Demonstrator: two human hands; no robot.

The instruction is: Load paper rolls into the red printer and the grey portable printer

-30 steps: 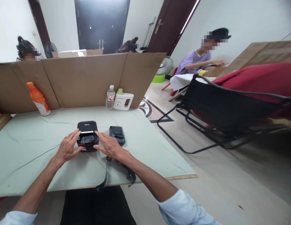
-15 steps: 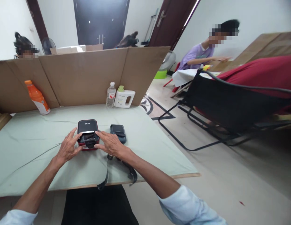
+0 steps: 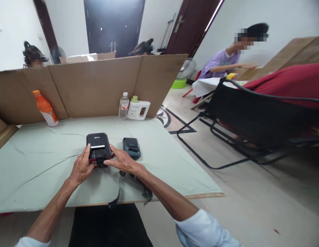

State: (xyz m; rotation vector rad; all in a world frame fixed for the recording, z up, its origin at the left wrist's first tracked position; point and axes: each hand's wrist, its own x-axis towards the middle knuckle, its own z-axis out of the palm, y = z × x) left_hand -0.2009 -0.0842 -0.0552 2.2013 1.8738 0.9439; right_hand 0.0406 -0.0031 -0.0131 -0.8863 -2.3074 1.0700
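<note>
2 hands grip 1 black and red device (image 3: 98, 150) lying on the pale green table (image 3: 33, 164): the left hand (image 3: 81, 167) clasps its left edge, the right hand (image 3: 121, 161) its right edge. Just to its right lies 1 dark grey device (image 3: 131, 147). Black straps (image 3: 118, 192) hang over the near edge. At the cardboard screen (image 3: 97, 85) stand 3 bottles: 1 orange (image 3: 45, 112), 1 clear (image 3: 123, 106), 1 white jug (image 3: 138, 109).

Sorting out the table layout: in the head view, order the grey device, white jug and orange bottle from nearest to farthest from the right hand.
From the right hand:
1. Grey device, just beyond it.
2. White jug, at the cardboard wall.
3. Orange bottle, far left.
</note>
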